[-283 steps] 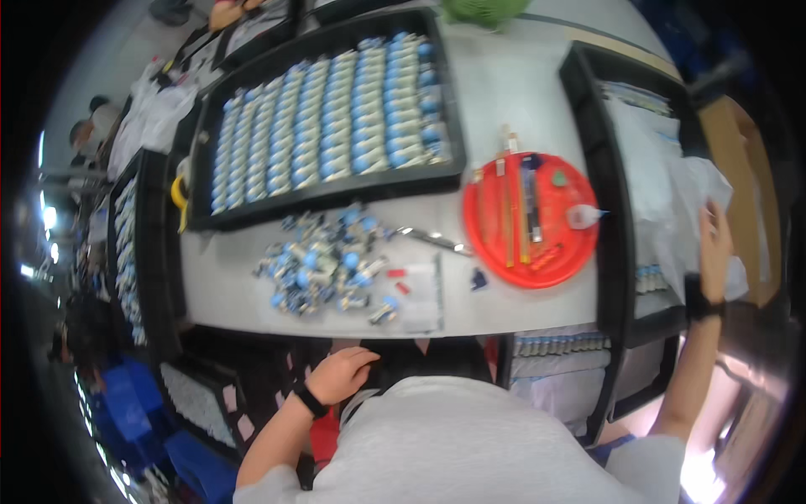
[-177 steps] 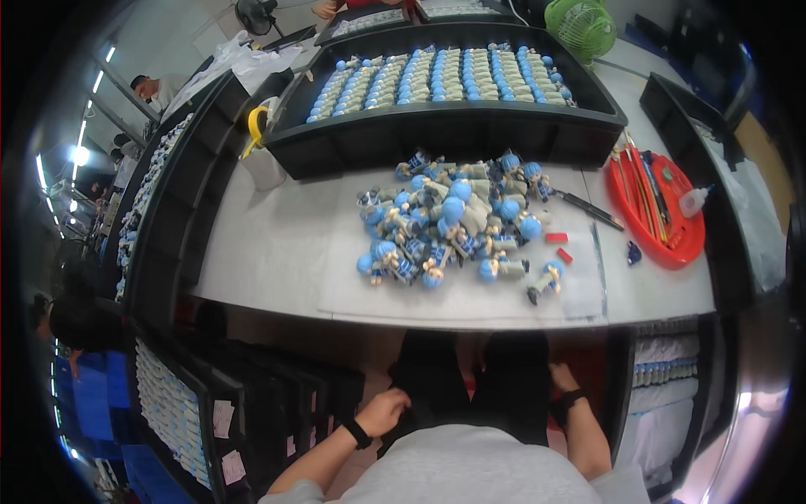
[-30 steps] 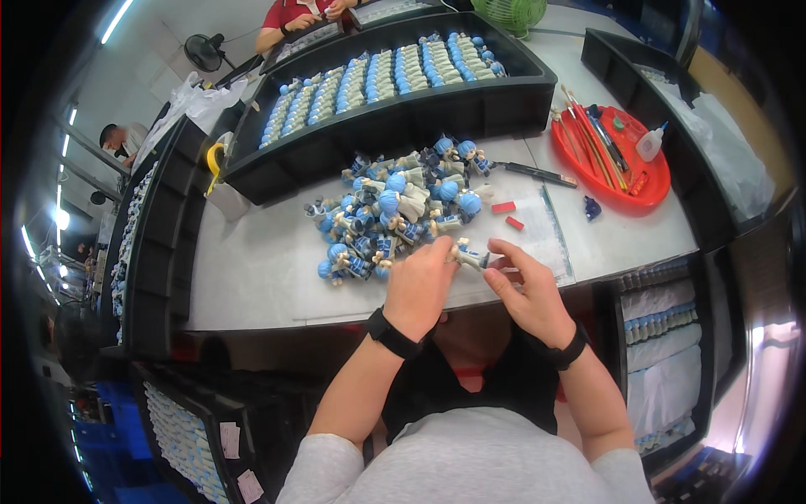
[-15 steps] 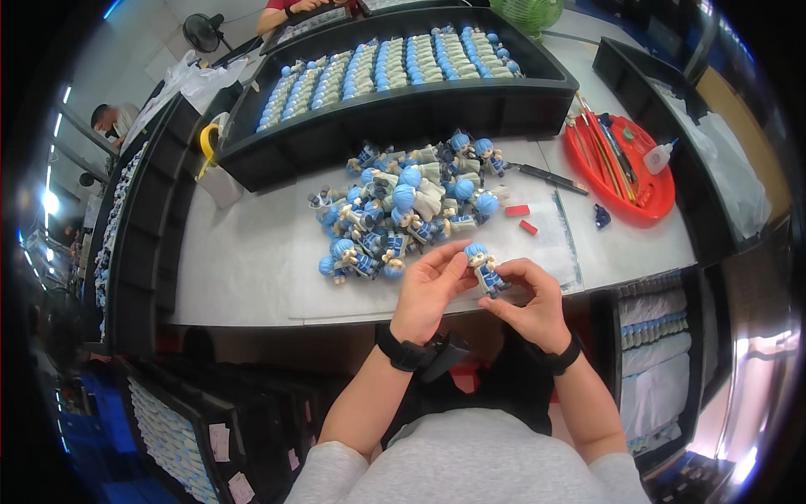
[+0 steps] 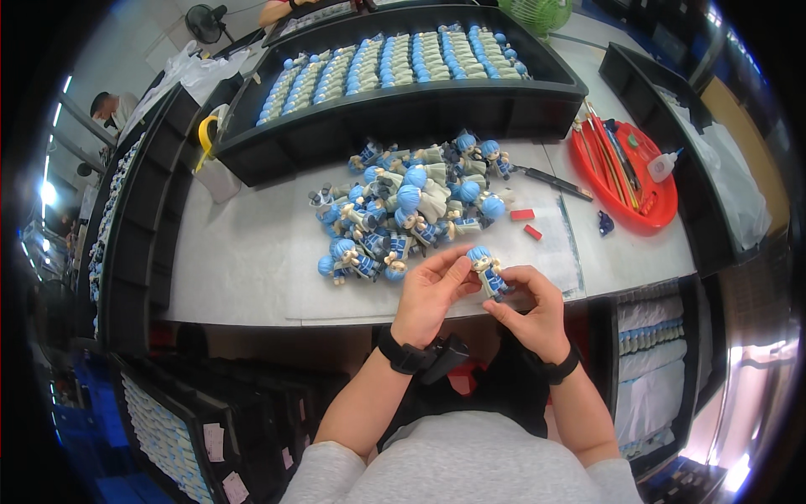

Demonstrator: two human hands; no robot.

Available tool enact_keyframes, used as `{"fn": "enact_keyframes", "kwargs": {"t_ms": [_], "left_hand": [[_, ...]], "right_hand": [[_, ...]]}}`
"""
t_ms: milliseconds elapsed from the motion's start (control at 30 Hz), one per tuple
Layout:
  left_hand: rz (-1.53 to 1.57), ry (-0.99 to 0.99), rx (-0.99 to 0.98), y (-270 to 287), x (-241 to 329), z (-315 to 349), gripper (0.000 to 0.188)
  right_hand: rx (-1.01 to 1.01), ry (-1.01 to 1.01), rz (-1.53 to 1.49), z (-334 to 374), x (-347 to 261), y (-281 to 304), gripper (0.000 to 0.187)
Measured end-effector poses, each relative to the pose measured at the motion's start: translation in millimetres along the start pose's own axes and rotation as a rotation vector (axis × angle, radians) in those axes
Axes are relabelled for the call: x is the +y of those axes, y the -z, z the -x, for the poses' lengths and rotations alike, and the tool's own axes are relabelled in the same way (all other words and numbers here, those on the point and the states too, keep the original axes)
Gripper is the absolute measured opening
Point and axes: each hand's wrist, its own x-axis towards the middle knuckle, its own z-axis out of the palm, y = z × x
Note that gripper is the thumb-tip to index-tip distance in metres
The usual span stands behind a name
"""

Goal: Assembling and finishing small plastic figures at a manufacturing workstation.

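Observation:
Between my two hands, over the table's front edge, is a small figurine [image 5: 489,270] with blue hair and a blue-and-cream outfit, held upright and slightly tilted. My left hand [image 5: 434,290] pinches it by the head and upper side. The fingers of my right hand [image 5: 535,309] grip it from the right, near its lower body. Just beyond my hands lies a loose pile of similar figurines [image 5: 409,199], heaped at different angles. Two small red blocks [image 5: 521,215] rest on the table to the right of the pile.
A black crate [image 5: 403,105] with rows of figurines stands behind the pile. At right, a red tray [image 5: 667,207] holds brushes and a small white bottle [image 5: 662,166]; a dark pen-like tool [image 5: 554,181] lies nearby. More crates [image 5: 159,210] flank the table. Another person [image 5: 113,109] sits far left.
Both hands still hold the figurine, which is turned and tilted slightly. The whole view has shifted a little; the pile looks unchanged.

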Motion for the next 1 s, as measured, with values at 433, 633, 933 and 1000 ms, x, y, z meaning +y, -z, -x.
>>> {"fn": "enact_keyframes", "kwargs": {"t_ms": [433, 633, 933, 1000], "left_hand": [[0.019, 0.037, 0.027, 0.1, 1.5, 0.1, 0.027], [0.007, 0.035, 0.033, 0.6, 1.1, -0.1, 0.026], [0.036, 0.040, 0.034, -0.7, 1.6, 1.2, 0.026], [0.043, 0.035, 0.026, -0.8, 1.4, 1.3, 0.026]], "right_hand": [[0.001, -0.077, -0.056, 1.8, -1.9, -2.1, 0.035], [0.009, -0.078, -0.037, 2.2, -0.4, -2.4, 0.035], [0.011, -0.046, -0.012, 3.3, 4.2, -3.5, 0.035], [0.009, -0.043, -0.023, 3.3, 2.5, -3.8, 0.036]]}}
